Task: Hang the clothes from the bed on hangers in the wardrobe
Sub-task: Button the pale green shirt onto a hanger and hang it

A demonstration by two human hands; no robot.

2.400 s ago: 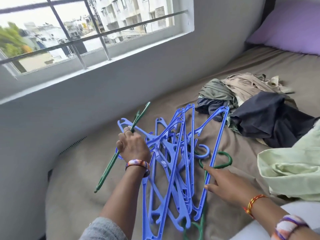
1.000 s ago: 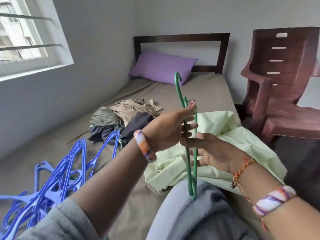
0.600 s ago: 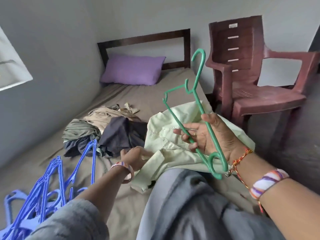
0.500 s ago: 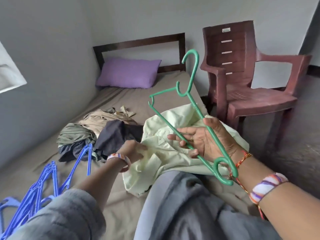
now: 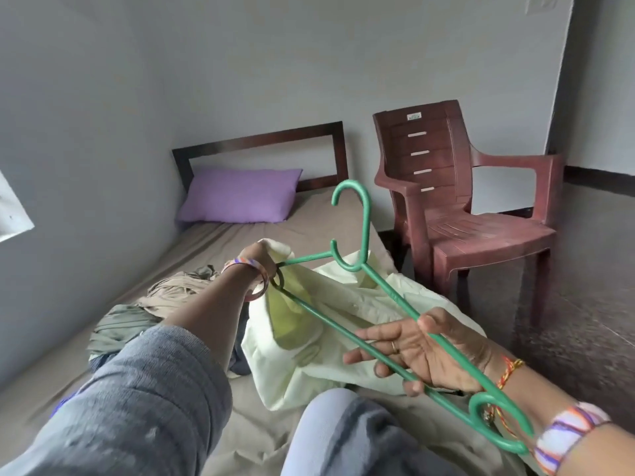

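Head view, one frame. My right hand (image 5: 426, 352) holds the green hanger (image 5: 378, 286) by its right shoulder arm: thumb on top of the arm, fingers loosely spread and curled beneath the lower bar, a ring on one of them. The hanger is tilted, hook pointing up toward the headboard (image 5: 261, 146), its near end loop sitting over my right wrist.

My left hand (image 5: 257, 259) is at the hanger's far end, gripping a bunched fold of the pale yellow-green shirt (image 5: 330, 304) against that tip. I see only the back of the hand, so I cannot tell how the fingers lie. A striped bangle (image 5: 254, 273) sits at that wrist.

The shirt is lifted at the left hand and otherwise lies spread on the bed (image 5: 223, 242), toward its right edge, under the hanger. The other clothes (image 5: 151, 304), beige, olive and dark, lie in a heap near the middle of the bed, left of my left forearm. A purple pillow (image 5: 240, 197) lies at the head end of the bed, against the headboard. A maroon plastic chair (image 5: 457, 201) stands on the floor just beside the bed's right edge.
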